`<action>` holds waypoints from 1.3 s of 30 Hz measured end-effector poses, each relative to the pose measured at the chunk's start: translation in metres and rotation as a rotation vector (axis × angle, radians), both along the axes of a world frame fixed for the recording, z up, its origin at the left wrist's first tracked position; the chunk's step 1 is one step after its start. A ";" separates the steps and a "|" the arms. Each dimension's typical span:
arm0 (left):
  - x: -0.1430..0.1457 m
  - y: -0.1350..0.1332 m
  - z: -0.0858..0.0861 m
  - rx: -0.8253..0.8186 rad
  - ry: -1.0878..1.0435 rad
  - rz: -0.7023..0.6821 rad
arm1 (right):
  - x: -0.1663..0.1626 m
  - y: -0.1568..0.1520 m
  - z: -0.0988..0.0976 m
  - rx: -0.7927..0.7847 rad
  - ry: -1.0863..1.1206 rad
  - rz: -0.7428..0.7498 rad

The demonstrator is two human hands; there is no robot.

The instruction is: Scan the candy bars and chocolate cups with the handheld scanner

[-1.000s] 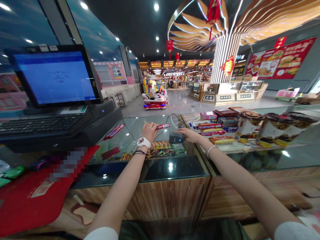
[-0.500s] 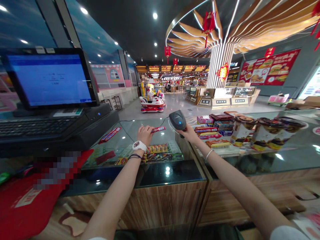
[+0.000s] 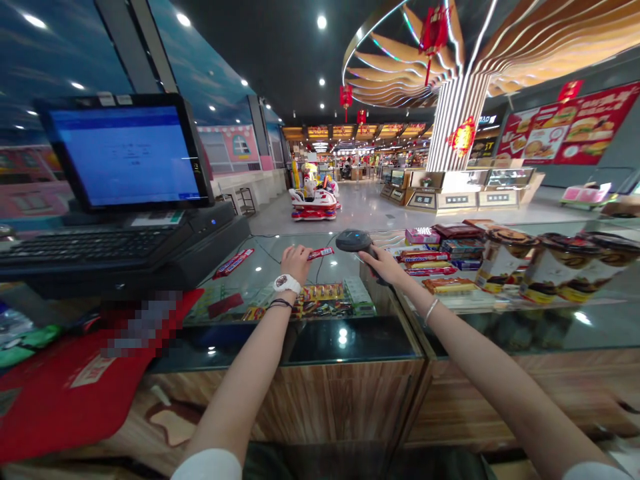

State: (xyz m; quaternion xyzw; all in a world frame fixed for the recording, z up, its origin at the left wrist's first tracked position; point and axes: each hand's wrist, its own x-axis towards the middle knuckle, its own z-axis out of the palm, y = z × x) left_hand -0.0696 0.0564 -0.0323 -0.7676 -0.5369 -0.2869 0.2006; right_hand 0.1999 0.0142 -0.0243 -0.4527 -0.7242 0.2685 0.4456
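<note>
My left hand (image 3: 297, 263), with a white watch at the wrist, is closed on one end of a slim red candy roll (image 3: 320, 253) above the glass counter. My right hand (image 3: 386, 265) grips the handle of a dark barcode scanner (image 3: 354, 241). The scanner's head, with a small blue light on top, points left toward the candy roll, a short gap away. Another red-wrapped candy stick (image 3: 233, 263) lies on the glass to the left, beside the register base.
A register screen (image 3: 131, 157) and keyboard (image 3: 93, 243) stand at left, with a red bag (image 3: 65, 413) in front. On the right counter are stacked candy packs (image 3: 425, 257) and several lidded cups (image 3: 506, 259). Boxed sweets (image 3: 325, 300) show under the glass.
The scanner head has tilted from facing me to pointing left and flatter, over the candy roll. The view has turned slightly left; my left hand keeps its hold.
</note>
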 end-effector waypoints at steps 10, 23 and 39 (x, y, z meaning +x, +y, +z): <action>-0.011 0.000 -0.004 -0.046 -0.028 0.061 | -0.009 -0.008 -0.001 -0.025 -0.091 0.007; -0.007 -0.003 -0.002 -0.084 -0.029 0.084 | -0.011 -0.009 -0.002 -0.026 -0.200 0.022; -0.005 -0.002 -0.002 -0.092 -0.040 0.089 | -0.011 -0.008 -0.007 -0.005 -0.237 -0.001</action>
